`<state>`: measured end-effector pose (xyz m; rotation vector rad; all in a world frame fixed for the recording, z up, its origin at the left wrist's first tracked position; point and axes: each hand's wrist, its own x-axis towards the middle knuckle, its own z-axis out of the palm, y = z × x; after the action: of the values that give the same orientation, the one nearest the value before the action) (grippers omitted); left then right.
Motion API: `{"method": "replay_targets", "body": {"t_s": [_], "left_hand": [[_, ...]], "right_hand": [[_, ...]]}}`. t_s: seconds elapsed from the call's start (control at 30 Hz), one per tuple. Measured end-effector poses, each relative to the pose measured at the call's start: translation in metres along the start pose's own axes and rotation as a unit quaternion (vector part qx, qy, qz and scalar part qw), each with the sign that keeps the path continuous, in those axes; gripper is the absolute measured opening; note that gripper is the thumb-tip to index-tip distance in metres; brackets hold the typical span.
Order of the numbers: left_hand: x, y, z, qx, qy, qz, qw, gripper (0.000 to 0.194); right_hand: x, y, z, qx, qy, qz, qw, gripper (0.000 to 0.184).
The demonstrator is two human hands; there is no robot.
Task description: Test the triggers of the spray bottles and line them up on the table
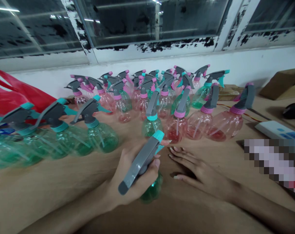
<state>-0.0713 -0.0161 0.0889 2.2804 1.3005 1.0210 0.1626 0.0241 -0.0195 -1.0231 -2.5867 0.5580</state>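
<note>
My left hand (135, 172) is wrapped round the neck of a green spray bottle (151, 191) with a grey and teal trigger head. The bottle's nozzle points away from me, and its lower body shows below my fingers. To the right, my right hand (201, 172) lies palm down by the table top, fingers stretched out and holding nothing. Just beyond my hands stand a green spray bottle (152, 125) and a pink spray bottle (176, 128), with further pink ones to their right.
A row of green spray bottles (102, 136) stands on the left of the wooden table (89, 191). Several pink and green bottles crowd the back by the wall. A red plastic bag (20, 91) lies far left; a cardboard box (281, 83) and a white device (279, 130) are on the right.
</note>
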Motion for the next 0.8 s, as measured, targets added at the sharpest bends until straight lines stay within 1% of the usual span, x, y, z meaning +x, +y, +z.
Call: {"method": "replay_targets", "body": {"t_s": [0.2, 0.5, 0.67, 0.8], "left_hand": [[0.0005, 0.0004, -0.0009, -0.002, -0.002, -0.002, 1.0, 0.009], [-0.0007, -0.0018, 0.0004, -0.008, -0.014, -0.012, 1.0, 0.012], [0.0001, -0.0012, -0.0001, -0.007, -0.004, -0.005, 1.0, 0.013], [0.0001, -0.0015, 0.0003, -0.009, -0.009, -0.007, 1.0, 0.013]], "right_hand": [[0.0002, -0.0004, -0.001, 0.0, 0.0, -0.005, 1.0, 0.06], [-0.0002, -0.0015, -0.0011, 0.002, 0.008, -0.007, 1.0, 0.059], [-0.0002, -0.0026, -0.0023, 0.001, 0.006, -0.005, 1.0, 0.059], [0.0, -0.0012, -0.002, -0.001, 0.006, -0.007, 1.0, 0.059]]}}
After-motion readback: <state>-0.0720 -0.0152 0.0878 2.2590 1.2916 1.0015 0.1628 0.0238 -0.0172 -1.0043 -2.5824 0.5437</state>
